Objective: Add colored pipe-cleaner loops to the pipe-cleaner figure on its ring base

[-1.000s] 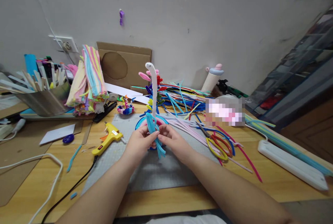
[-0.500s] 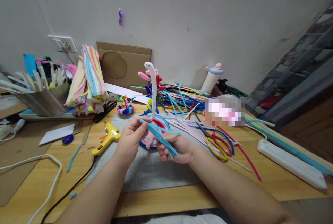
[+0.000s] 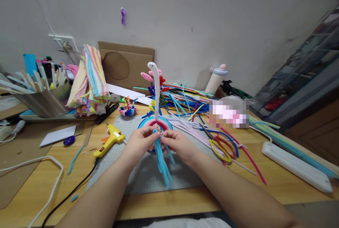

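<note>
Many light blue fuzzy strips (image 3: 162, 162) in one bunch, just below the middle of the frame. Held in front of a round pink, white and blue thing (image 3: 170, 125) and over a grey mat (image 3: 140, 182). Pinched at the top by the left hand (image 3: 139, 145), with thumb and finger close together. Pinched there by the right hand (image 3: 181, 145) too, just beside the left. Hard to tell the exact strips between the right fingers.

Probably very light, and soft like a fluffy toy. Likely bendy, with maybe a thin wire inside, so easy to squash but hard to snap. Not likely slippery. Best to take hold at the bunched top, with a gentle pinch; too floppy down at the loose ends.

Bright blue like a sunny sky, and fluffy all over. Close together at the top, then spread a bit at the bottom, like a little tail. One strip apart from the rest, slanting to the right. Tips not all level, and a bit blurry.
</note>
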Action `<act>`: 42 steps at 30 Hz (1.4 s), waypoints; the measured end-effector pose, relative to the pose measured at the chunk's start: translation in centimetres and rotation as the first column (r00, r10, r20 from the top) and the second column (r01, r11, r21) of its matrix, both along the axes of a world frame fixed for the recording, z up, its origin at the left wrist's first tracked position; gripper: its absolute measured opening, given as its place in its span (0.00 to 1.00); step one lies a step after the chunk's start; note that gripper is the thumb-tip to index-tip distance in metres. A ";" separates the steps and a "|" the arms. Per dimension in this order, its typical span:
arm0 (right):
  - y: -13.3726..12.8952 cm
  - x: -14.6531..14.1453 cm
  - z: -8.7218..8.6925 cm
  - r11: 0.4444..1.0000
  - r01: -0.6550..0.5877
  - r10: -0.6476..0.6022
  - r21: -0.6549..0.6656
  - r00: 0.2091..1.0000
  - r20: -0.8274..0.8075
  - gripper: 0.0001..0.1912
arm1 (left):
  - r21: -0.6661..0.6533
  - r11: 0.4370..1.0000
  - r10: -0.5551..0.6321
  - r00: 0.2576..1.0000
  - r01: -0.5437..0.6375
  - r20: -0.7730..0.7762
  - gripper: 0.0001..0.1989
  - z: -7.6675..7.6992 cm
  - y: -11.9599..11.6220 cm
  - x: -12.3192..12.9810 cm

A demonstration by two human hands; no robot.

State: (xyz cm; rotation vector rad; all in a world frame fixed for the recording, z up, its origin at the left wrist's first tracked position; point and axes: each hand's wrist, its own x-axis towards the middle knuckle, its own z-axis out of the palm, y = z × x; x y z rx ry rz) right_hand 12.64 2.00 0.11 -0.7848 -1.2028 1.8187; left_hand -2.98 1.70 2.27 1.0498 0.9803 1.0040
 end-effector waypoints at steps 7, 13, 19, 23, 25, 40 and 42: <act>0.0 0.1 0.3 0.978 -0.046 0.024 -0.203 0.994 -0.110 0.11 | 0.058 0.997 0.046 0.997 -0.043 -0.054 0.13 0.1 0.2 -0.1; -0.2 0.4 0.3 0.946 -0.101 0.046 -0.307 0.982 -0.181 0.10 | 0.056 0.998 0.029 0.998 -0.026 -0.054 0.13 0.4 -0.1 0.1; -0.2 0.4 0.4 0.942 -0.133 0.079 -0.307 0.980 -0.184 0.11 | -0.022 1.000 0.011 1.000 -0.011 0.004 0.11 0.5 -0.1 0.1; -0.2 0.4 0.6 0.943 -0.161 0.106 -0.289 0.975 -0.197 0.11 | -0.084 0.995 -0.043 0.995 0.051 0.089 0.11 0.4 -0.1 0.1; -0.2 0.4 0.6 0.941 -0.165 0.108 -0.295 0.974 -0.202 0.11 | -0.088 0.995 -0.045 0.994 0.053 0.100 0.11 0.3 -0.1 0.1; -0.2 0.2 -0.1 0.980 -0.116 0.074 -0.161 0.967 -0.245 0.13 | -0.061 0.998 0.001 0.989 0.008 0.146 0.12 0.3 0.0 0.0; -0.3 0.2 -0.1 0.982 -0.109 0.070 -0.151 0.967 -0.244 0.12 | -0.070 0.997 -0.016 0.987 0.028 0.161 0.12 0.3 -0.1 0.0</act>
